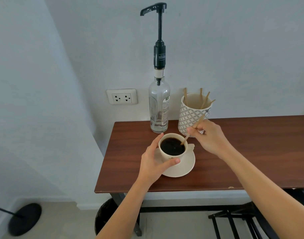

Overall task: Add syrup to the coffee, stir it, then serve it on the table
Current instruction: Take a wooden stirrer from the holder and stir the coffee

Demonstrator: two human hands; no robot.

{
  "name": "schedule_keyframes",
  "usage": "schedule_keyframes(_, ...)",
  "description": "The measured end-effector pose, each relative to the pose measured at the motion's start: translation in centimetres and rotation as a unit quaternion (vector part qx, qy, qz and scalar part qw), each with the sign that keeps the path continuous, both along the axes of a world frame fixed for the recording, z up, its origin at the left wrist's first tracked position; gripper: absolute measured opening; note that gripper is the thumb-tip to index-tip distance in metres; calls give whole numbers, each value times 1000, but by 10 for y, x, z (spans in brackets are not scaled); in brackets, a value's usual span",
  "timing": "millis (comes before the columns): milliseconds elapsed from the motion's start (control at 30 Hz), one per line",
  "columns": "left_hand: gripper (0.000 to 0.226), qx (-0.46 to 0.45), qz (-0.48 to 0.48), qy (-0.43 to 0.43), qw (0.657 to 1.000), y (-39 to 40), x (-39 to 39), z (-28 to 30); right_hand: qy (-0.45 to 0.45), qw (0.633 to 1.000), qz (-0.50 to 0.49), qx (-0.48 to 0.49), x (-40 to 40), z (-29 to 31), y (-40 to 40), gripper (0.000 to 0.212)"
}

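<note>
A dark wooden table [234, 161] stands against a pale wall, and the cream coffee cup [172, 152] near its left end serves as the landmark. Directly behind the cup, by the wall, rises the clear syrup bottle [158, 107] with its tall black pump [159, 31], almost empty. Behind and to the right of the cup sits a patterned holder [192, 116] with several wooden sticks. Under the cup lies a cream saucer [185, 168]. The cup is full of black coffee. The left hand [154, 163] wraps the cup's left side, thumb on the near wall and fingers at the far rim. The right hand [210, 137], right of the cup, pinches a wooden stirrer [191, 133] whose lower tip dips into the coffee at the right rim.
</note>
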State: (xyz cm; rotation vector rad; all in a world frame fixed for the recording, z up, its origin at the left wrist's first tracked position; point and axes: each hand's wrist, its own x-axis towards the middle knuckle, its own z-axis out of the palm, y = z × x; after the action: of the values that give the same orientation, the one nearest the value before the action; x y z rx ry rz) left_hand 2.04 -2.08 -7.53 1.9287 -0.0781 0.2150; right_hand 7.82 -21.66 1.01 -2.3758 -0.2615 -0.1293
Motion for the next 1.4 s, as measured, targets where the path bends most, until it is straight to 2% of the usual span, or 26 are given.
schedule_keyframes(67, 83, 0, 3, 1, 1000, 0, 0, 0, 36, 998, 51, 16, -9, 2, 2, 26)
schedule_keyframes(133, 84, 4, 1, -3, 1000, 0, 0, 0, 19, 997, 64, 44, -11, -5, 13, 25)
schedule_keyframes(233, 84, 0, -1, -7, 1000, 0, 0, -1, -44, 998, 19, 38, -2, -10, 22, 24)
schedule_keyframes(300, 84, -2, 0, -6, 1000, 0, 0, 0, -44, 999, -8, 2, 4, -7, 15, 25)
schedule_keyframes(400, 83, 1, 1, 0, 1000, 1, 1, 0, 15, 1000, 6, -12, 0, 2, -3, 25)
schedule_keyframes(500, 87, 1, 2, -1, 1000, 1, 0, -1, 71, 993, 55, 74, -13, 0, 8, 22)
schedule_keyframes(567, 86, 4, -1, -7, 1000, 1, 0, -1, 25, 993, 44, 108, -15, -9, 21, 20)
schedule_keyframes(667, 85, 5, -1, -6, 1000, 1, 1, -2, -53, 996, -22, 68, -5, -15, 21, 22)
schedule_keyframes(767, 87, 1, 0, -3, 1000, 1, 1, -2, -14, 999, -32, 25, -1, -9, 1, 24)
schedule_keyframes(867, 84, 7, 7, -2, 1000, 0, 1, -1, 53, 995, 27, 74, -14, -3, 5, 24)
schedule_keyframes(967, 83, 6, 3, -7, 1000, 1, 1, -2, 0, 994, 26, 108, -15, -13, 24, 22)
schedule_keyframes(1067, 87, 0, -1, -6, 1000, 1, 1, -4, -51, 997, -27, 52, -3, -16, 20, 21)
schedule_keyframes(1167, 85, 2, 3, 1, 1000, 1, 1, -2, -22, 1000, -21, -1, -2, -6, 0, 21)
schedule_keyframes(1267, 83, 6, 5, 4, 1000, 1, 1, -2, 38, 997, 34, 55, -17, -1, 9, 21)
schedule_keyframes(1400, 89, 0, 0, -1, 1000, 2, 3, -6, -44, 996, -17, 78, -10, -17, 28, 25)
